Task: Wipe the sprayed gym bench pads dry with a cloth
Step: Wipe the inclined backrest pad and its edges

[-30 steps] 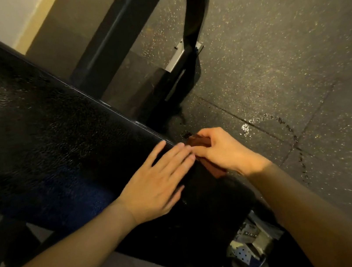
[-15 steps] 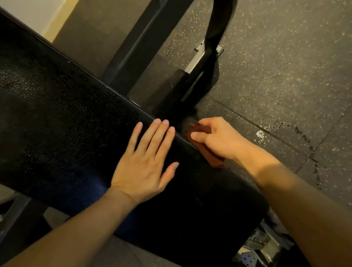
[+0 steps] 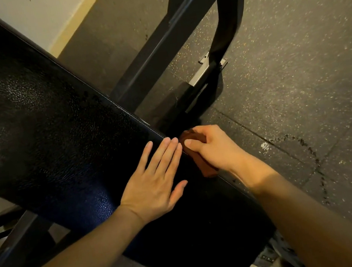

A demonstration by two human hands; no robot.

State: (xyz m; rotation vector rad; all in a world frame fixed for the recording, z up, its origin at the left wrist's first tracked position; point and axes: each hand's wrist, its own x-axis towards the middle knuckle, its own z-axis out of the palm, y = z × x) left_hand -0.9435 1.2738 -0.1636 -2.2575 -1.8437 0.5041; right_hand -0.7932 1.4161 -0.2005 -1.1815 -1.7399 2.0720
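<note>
Because the cloth [image 3: 207, 168] looks soft and limp, the right hand [image 3: 216, 147] grips it bunched against the bench pad's [image 3: 54, 129] edge, at three o'clock from the flat, spread left hand [image 3: 155, 182].

1. The bench pad [image 3: 54, 129] under the left hand's [image 3: 153, 183] fingers looked like glossy, pebbled vinyl.
2. The cloth [image 3: 206, 167] in the right hand's [image 3: 214, 148] fingers was soft, matt fabric.
3. Beyond the fingertips, the floor [image 3: 298, 67] was rough, speckled rubber.
</note>
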